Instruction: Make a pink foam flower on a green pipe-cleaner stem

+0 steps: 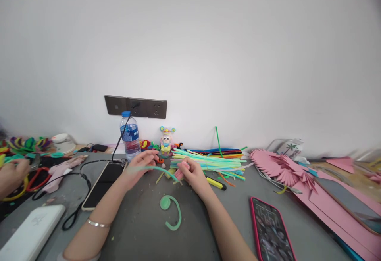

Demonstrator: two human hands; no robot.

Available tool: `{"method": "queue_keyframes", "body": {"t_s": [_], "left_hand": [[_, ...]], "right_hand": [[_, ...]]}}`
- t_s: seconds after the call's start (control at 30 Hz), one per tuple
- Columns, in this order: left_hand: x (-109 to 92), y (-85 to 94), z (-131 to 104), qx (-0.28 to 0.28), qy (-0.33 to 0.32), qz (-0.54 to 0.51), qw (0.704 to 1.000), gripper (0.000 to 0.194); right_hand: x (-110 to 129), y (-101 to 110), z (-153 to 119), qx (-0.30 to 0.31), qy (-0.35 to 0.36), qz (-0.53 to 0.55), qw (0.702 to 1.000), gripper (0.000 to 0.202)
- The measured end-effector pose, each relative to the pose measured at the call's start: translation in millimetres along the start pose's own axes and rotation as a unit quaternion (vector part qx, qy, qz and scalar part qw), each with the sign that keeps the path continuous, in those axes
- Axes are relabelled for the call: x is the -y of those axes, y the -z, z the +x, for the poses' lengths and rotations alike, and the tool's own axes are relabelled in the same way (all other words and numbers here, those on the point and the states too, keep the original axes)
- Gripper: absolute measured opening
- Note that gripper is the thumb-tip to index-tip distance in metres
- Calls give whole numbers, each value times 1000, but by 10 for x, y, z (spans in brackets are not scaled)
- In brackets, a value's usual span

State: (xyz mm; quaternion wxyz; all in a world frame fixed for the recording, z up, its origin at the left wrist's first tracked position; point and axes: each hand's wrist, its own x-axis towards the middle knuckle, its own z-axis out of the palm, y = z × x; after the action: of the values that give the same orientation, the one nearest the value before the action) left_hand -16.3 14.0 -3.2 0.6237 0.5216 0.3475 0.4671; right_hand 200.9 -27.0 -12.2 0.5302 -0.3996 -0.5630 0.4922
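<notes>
My right hand [192, 173] is closed in a pinch on one end of a light green pipe cleaner [160, 169]. The strip arcs leftward from those fingers, and its far end blurs across my left hand [142, 166]. Fingers stretched out and apart, my left hand is open beside the strip; whether it touches it I cannot tell. Below both hands, a green pipe cleaner piece [179, 213] with a tightly coiled disc at one end and a hooked tail lies on the grey table [143, 233]. Behind my right hand is a bundle of coloured pipe cleaners [214, 162].
A water bottle [130, 136] and a small figurine [166, 140] stand by the wall. Phones [272, 229] [104, 185], a white power bank [32, 233], a yellow cutter [216, 183] and pink folded paper [282, 166] lie around. Another person's hand [13, 175] is near red-handled scissors [38, 179].
</notes>
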Motion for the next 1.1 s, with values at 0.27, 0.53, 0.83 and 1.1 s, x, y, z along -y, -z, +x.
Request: {"method": "queue_keyframes", "body": {"t_s": [0.27, 0.53, 0.83, 1.1], "left_hand": [[88, -183, -48, 43, -1, 34, 998, 30], [107, -286, -63, 10, -61, 104, 993, 25], [229, -501, -113, 32, -34, 61, 997, 42], [186, -560, -150, -35, -70, 4, 997, 28]], "right_hand": [[21, 25, -6, -22, -46, 143, 988, 38], [73, -26, -30, 31, -91, 264, 960, 31], [90, -99, -69, 53, -85, 273, 957, 26], [-52, -164, -78, 41, -85, 218, 971, 27]]}}
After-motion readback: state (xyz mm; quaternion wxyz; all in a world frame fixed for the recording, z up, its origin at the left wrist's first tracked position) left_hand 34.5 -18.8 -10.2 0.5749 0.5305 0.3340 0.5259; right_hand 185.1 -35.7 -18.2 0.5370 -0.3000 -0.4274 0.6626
